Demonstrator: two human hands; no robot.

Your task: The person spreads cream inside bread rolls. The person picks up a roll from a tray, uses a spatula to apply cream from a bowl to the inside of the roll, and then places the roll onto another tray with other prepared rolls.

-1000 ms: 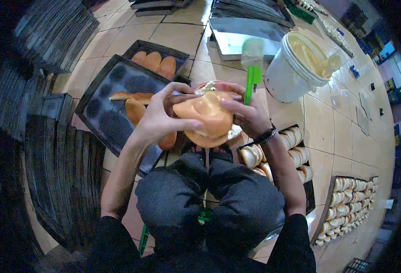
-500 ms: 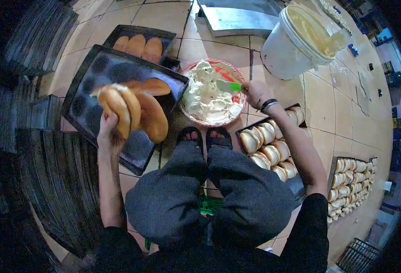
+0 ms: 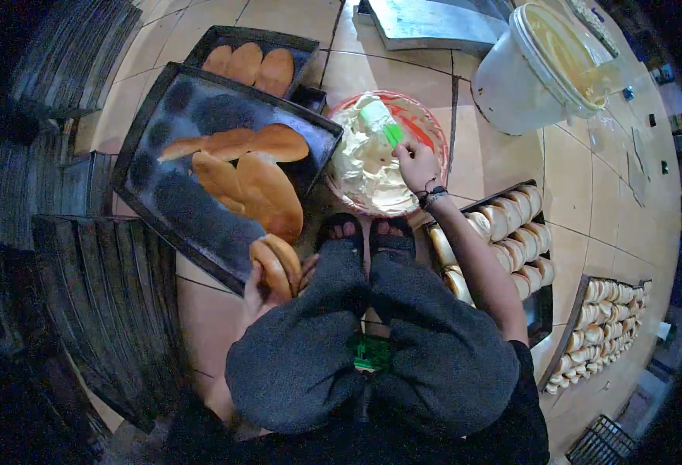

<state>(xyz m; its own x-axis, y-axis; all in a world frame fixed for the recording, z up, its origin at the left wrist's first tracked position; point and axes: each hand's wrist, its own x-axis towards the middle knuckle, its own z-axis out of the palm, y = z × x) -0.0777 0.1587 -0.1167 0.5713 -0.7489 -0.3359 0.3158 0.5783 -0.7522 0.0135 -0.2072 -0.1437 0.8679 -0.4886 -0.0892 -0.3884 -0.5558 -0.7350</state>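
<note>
My left hand point(image 3: 257, 298) is closed round a split bread roll point(image 3: 273, 267) beside my left knee, its cut side partly hidden. My right hand point(image 3: 418, 167) grips a green-handled spatula point(image 3: 393, 134) over a red-rimmed tub point(image 3: 443, 139). The spatula's pale blade rests in the whipped cream point(image 3: 356, 167) that fills much of the tub. Left of the tub, several brown bread rolls point(image 3: 269, 194) lie loose on a dark baking tray point(image 3: 149, 147). To my right, cream-filled rolls point(image 3: 503, 225) stand in rows in another dark tray point(image 3: 544, 310), partly behind my right forearm.
A smaller tray with bread rolls point(image 3: 275, 71) sits behind the large one. A white bucket point(image 3: 511, 85) stands far right, near a metal sheet point(image 3: 426, 23). Another tray of filled rolls point(image 3: 604, 325) lies right. Stacked dark trays point(image 3: 101, 302) line the left side.
My left hand has brought the roll down from over the tray to beside my knee. My right hand has moved the spatula's blade from lying sideways to pointing up and left in the cream.
</note>
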